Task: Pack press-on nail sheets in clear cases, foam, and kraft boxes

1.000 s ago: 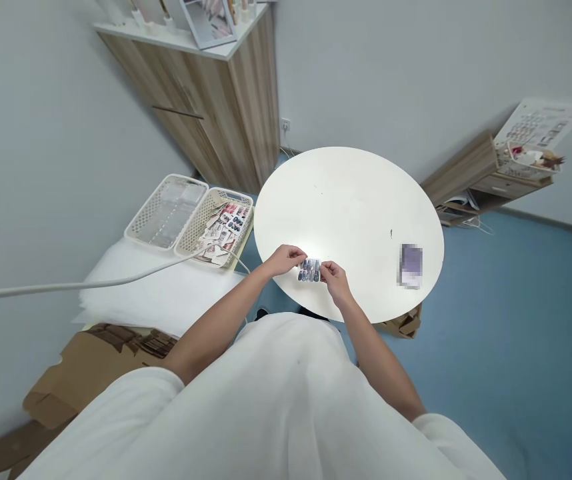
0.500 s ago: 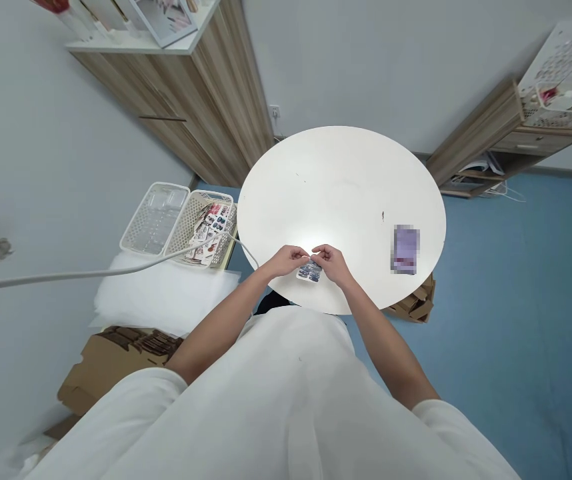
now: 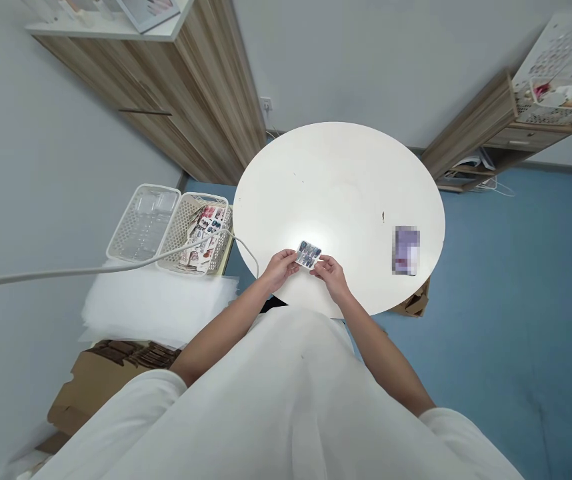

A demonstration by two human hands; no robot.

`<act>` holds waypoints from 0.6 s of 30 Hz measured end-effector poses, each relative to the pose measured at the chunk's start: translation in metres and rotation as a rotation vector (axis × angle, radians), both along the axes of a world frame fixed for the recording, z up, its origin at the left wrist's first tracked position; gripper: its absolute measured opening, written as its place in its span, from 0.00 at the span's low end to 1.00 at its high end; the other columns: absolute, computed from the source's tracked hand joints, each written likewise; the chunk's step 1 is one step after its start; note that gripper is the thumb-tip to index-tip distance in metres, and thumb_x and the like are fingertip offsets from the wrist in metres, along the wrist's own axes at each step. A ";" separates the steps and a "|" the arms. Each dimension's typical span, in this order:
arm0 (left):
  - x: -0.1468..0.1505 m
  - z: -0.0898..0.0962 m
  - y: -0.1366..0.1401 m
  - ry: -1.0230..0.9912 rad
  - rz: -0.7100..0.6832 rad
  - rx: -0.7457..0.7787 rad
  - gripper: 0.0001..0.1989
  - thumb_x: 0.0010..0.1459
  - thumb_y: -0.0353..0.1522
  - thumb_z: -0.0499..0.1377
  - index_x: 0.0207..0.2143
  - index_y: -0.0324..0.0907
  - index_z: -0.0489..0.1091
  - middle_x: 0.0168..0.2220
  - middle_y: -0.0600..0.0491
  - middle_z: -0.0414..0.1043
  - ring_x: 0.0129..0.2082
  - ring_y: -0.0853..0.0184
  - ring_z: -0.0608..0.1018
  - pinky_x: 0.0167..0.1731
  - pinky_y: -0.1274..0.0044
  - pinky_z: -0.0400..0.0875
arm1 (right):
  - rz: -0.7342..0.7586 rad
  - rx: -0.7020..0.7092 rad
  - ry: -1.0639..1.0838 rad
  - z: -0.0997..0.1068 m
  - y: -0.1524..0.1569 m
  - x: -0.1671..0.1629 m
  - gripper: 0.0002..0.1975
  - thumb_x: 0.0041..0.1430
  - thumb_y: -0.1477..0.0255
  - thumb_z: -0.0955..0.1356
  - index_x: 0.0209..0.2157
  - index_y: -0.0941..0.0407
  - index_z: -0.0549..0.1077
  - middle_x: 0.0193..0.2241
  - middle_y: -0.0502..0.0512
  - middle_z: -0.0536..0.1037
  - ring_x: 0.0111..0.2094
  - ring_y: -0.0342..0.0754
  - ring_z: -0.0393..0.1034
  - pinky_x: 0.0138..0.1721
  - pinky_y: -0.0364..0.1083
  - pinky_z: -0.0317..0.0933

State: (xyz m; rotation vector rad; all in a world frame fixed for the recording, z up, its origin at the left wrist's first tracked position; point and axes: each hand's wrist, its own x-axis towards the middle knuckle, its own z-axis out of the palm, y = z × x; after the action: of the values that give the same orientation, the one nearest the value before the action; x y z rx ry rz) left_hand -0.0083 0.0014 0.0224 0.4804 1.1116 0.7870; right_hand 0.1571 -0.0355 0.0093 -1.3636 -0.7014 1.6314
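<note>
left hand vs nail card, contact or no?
Touching. The head view shows the left hand with its fingertips at the left edge of the nail card, no gap between them.

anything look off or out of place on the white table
A small brownish mark interrupts the white tabletop right of centre; whether chip or debris is unclear. The purplish item near the right edge looks pixelated, hiding its details. The held card seems undamaged.
</note>
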 end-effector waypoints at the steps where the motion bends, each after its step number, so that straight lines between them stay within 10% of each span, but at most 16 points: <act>1: -0.001 -0.001 -0.002 -0.012 0.021 -0.018 0.13 0.44 0.35 0.65 0.29 0.40 0.65 0.27 0.56 0.69 0.26 0.75 0.72 0.34 0.78 0.66 | -0.035 0.023 -0.014 -0.001 0.000 -0.004 0.24 0.43 0.60 0.71 0.41 0.54 0.66 0.33 0.51 0.73 0.30 0.44 0.72 0.41 0.50 0.63; 11: -0.040 -0.012 0.004 0.083 0.047 -0.027 0.12 0.44 0.36 0.63 0.27 0.41 0.64 0.26 0.55 0.69 0.27 0.71 0.74 0.32 0.78 0.66 | 0.219 0.170 -0.383 -0.006 0.014 -0.042 0.42 0.42 0.69 0.71 0.59 0.49 0.53 0.44 0.54 0.65 0.28 0.40 0.68 0.38 0.49 0.65; 18: -0.078 -0.034 0.013 0.436 -0.010 0.223 0.09 0.50 0.34 0.59 0.35 0.40 0.68 0.31 0.53 0.69 0.29 0.71 0.73 0.33 0.76 0.67 | 0.259 0.254 -0.652 -0.014 0.028 -0.083 0.35 0.48 0.71 0.67 0.59 0.52 0.54 0.38 0.53 0.67 0.25 0.40 0.63 0.35 0.48 0.65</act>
State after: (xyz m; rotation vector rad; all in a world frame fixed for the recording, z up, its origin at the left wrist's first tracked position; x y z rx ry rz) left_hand -0.0859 0.0142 -0.0116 0.8738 1.4271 0.8230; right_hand 0.0739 -0.0076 -0.0045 -1.6695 -1.4643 1.2108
